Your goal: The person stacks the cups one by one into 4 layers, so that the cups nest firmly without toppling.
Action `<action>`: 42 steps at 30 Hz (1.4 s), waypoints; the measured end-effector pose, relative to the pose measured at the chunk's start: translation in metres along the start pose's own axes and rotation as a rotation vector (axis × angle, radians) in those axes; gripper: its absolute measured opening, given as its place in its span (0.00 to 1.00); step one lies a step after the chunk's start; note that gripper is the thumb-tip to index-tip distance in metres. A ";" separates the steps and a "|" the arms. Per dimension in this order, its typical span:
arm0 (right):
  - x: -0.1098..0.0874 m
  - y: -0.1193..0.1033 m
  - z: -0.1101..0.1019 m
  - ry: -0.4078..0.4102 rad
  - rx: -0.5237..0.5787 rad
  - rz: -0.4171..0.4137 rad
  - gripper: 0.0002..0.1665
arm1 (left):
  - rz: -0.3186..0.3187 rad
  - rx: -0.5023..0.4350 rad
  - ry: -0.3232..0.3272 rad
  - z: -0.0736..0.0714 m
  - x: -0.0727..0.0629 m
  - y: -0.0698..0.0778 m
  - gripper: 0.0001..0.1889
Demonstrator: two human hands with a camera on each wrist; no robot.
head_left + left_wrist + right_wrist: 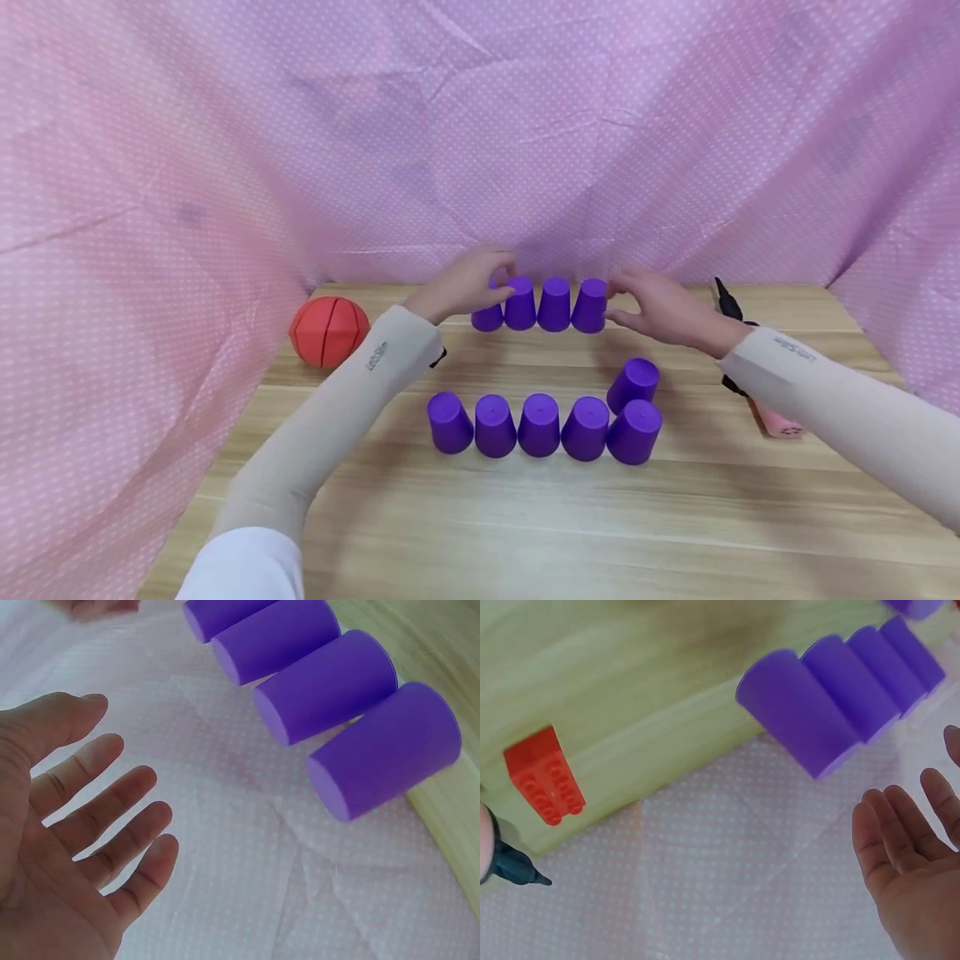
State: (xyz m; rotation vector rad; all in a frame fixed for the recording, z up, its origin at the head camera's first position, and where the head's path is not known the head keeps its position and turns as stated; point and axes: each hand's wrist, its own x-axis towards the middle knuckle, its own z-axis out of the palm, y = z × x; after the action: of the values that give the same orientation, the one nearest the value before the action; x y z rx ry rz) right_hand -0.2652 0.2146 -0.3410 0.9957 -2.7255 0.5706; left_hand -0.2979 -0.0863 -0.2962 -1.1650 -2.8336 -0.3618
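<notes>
Four upside-down purple cups [555, 306] stand in a row at the far side of the wooden table [525, 525]. My left hand [476, 283] hovers by the left end of that row, overlapping the leftmost cup [486, 319]. The left wrist view shows its fingers [112, 791] spread and relaxed, apart from the cups. My right hand [654, 308] is close beside the rightmost cup [589, 308]; in the right wrist view its fingers are loosely bent around nothing. Nearer me, several more purple cups [539, 426] form a row, with another cup [633, 383] behind its right end.
A red ball with black lines [330, 332] sits at the left. At the right, a pink object [778, 423] with a dark pointed tip [729, 300] is partly behind my right arm. A red toy brick [547, 780] lies near it. Pink dotted cloth [480, 150] hangs behind the table.
</notes>
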 end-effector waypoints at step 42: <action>-0.098 -0.021 0.017 0.032 0.071 -0.050 0.17 | 0.036 -0.134 0.000 0.048 -0.176 0.018 0.11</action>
State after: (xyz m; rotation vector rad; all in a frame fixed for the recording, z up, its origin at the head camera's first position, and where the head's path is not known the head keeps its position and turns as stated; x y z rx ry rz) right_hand -0.1779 0.2500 -0.3800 1.0587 -2.6613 0.6728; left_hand -0.1582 -0.1837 -0.3637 -1.2362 -2.8222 -0.5566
